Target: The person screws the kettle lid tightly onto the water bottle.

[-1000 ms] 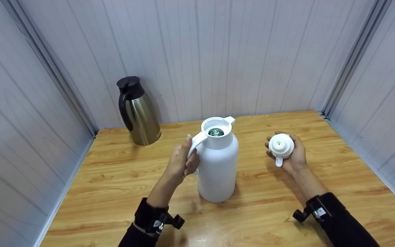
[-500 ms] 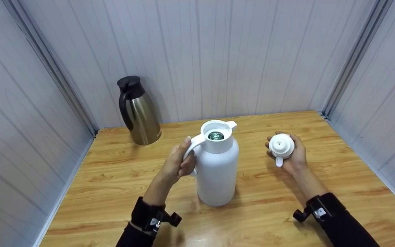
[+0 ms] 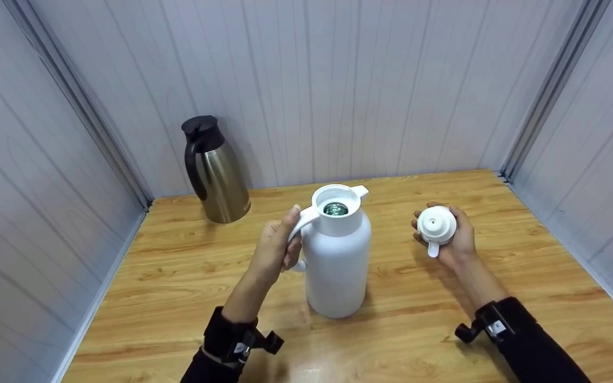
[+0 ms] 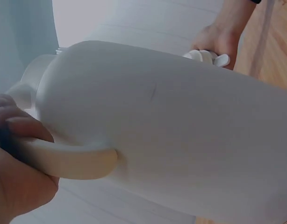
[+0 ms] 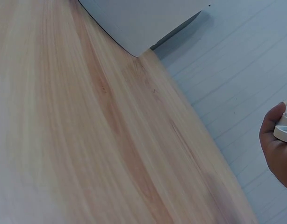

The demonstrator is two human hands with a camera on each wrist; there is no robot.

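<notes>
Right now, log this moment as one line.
left hand: grips white jug handle | right hand: holds lid | jug: upright on table, open | steel jug: back left

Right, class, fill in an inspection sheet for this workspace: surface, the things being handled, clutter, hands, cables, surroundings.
Surface: wooden table, light grain, glossy patch near the front edge.
Things handled: white flask upright, mouth open; white lid off, held apart to its right.
Clutter: steel flask with black lid, back left corner.
Hands: left hand grips the white flask's handle; right hand cups the lid.
Cables: nothing seen.
Surroundings: grey panelled walls on three sides.
</notes>
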